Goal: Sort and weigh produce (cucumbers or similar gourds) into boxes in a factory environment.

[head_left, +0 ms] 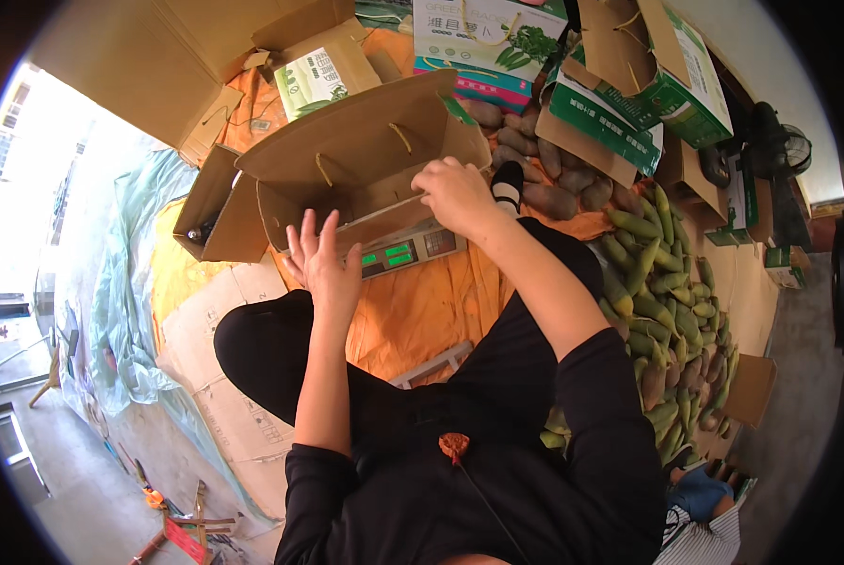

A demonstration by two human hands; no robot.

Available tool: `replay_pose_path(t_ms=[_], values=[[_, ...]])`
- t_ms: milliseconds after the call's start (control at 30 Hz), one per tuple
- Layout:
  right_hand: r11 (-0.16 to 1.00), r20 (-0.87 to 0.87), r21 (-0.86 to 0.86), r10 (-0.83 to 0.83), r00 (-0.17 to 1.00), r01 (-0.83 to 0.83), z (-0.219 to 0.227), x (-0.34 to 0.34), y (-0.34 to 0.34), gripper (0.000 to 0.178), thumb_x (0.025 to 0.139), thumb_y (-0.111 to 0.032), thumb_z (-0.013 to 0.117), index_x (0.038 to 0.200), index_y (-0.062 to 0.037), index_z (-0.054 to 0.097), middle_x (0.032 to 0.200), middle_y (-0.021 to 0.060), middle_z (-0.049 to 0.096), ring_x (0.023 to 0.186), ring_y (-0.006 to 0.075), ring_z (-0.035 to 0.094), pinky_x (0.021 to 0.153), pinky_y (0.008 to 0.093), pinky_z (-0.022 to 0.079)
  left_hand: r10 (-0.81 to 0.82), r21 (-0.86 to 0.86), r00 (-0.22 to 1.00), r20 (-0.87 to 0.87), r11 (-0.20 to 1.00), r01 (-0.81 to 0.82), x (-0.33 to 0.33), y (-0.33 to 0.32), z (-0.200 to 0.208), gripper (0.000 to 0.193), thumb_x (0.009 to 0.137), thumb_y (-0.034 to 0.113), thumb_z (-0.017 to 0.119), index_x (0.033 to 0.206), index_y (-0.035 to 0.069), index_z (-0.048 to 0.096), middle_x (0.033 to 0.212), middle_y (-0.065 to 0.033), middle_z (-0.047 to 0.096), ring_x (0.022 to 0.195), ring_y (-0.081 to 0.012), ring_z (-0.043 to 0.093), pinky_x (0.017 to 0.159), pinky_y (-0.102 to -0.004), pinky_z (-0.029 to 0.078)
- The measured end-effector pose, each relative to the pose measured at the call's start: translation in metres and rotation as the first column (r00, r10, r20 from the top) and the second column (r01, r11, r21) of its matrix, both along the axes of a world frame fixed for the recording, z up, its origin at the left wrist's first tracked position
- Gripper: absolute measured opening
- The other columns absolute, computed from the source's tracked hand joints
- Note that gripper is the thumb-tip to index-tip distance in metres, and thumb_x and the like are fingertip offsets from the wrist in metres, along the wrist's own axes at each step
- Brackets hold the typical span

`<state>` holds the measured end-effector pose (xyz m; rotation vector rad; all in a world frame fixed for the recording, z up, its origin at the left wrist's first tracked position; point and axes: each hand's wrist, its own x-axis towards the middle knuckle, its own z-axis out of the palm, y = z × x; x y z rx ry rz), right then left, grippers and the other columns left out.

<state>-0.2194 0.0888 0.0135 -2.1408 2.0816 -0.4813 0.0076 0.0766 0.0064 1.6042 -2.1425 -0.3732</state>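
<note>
An open brown cardboard box (365,132) with yellow cord handles on its raised far flap rests over a digital scale (431,243) with a lit green display. My left hand (325,259) is at the box's near left edge, its fingers spread and holding nothing. At the near right side my right hand (460,195) has its fingers bent over the box's rim, thumb and fingertips close together. Only part of the box's inside shows; what it may contain is hard to see.
Green radishes (662,273) lie piled to my right, with reddish-brown tubers (554,198) beyond my foot. Printed gift boxes (483,42) and green-and-white cartons (610,113) stand at the back. A smaller box (217,212) sits left, near plastic sheeting (135,282). Orange sheeting (413,315) covers the floor.
</note>
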Motion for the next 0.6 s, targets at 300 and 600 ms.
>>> replay_pose_path(t_ms=[300,600], values=[[0.963,0.688,-0.088,-0.126,0.715,0.254,0.062,-0.082,0.071,0.019,0.082,-0.012,0.063,0.1,-0.0048,0.064,0.089,0.0093,0.066,0.08,0.0184,0.063,0.071,0.0287,0.049,0.011,-0.131,0.932,0.362,0.991,0.039,-0.003,-0.037,-0.038,0.025,0.07,0.011,0.068,0.094,0.018,0.065,0.105,0.0001,0.062,0.114,-0.0234,0.05,0.103,-0.0644,0.02],[0.771,0.293,0.203,-0.636,0.714,0.604,-0.109,-0.089,0.224,0.014,0.085,-0.016,0.055,0.089,-0.0048,0.064,0.082,0.0186,0.064,0.078,0.0376,0.061,0.067,0.0431,0.048,-0.062,-0.164,0.937,0.342,0.979,0.125,0.007,-0.05,-0.05,0.022,0.071,0.015,0.07,0.091,0.017,0.065,0.101,0.0019,0.064,0.109,-0.0222,0.052,0.1,-0.0626,0.019]])
